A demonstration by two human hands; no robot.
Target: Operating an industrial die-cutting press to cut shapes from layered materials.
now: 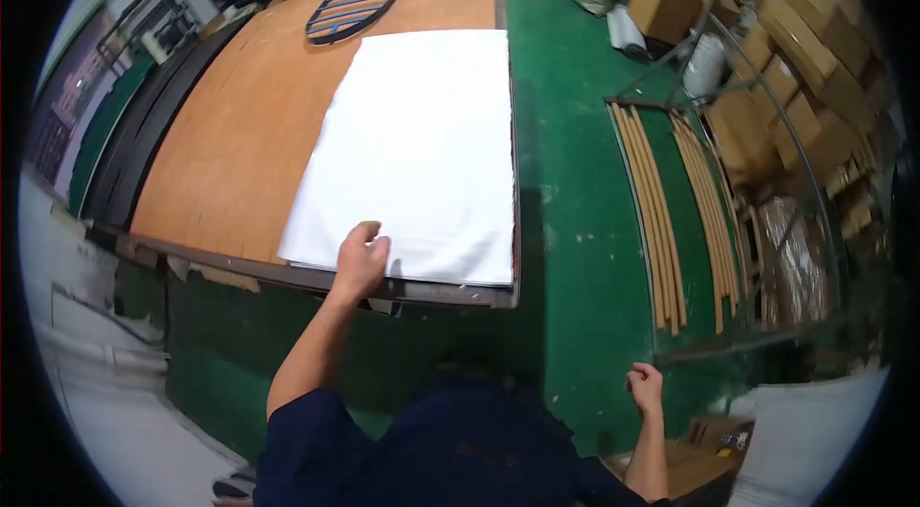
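Note:
A stack of white sheets (pixel 422 133), which looks like cloth, lies flat along the right side of a large wooden table (pixel 220 133). Over its near edge, left of the middle, is my left hand (pixel 362 263). The fingers there are bent, with the thumb apart from them, and I see nothing held; whether they touch the top sheet I cannot tell. Off to the right, away from the table, my right hand (pixel 647 386) hangs above the green floor with loosely bent fingers and nothing visible in it.
A dark oval frame with blue slats (pixel 355 9) lies at the table's far end. On the right, a metal rack (pixel 632 104) bears several long brown tubes (pixel 652 210). Cardboard boxes (pixel 815 37) are piled beyond it. Dark rails (pixel 158 104) run along the table's left side.

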